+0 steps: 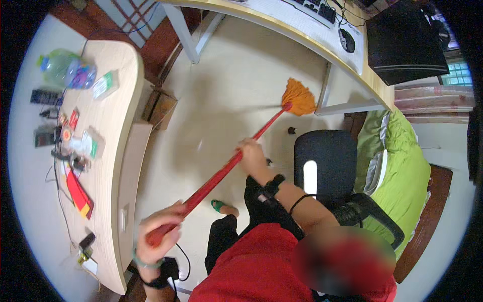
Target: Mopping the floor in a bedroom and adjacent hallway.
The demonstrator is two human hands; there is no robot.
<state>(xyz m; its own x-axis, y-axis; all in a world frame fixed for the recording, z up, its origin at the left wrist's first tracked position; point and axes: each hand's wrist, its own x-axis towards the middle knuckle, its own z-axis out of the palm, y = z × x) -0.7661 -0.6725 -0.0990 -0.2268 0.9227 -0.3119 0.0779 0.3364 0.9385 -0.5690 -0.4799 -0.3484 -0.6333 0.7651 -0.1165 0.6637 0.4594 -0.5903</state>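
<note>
A mop with a red handle slants across the view, from lower left up to the right. Near the top end of the handle, my left hand is wrapped around it. Further down, about midway, my right hand grips the same handle. The orange string mop head rests on the pale tiled floor, beside a metal leg of the desk. Both wrists wear black straps, and the left one also carries a pale green bangle.
A black office chair stands to my right, before a bed with green bedding. Ahead is a desk with a keyboard and mouse. On my left, a cabinet bears a large bottle and small items. A small dark object lies near the chair.
</note>
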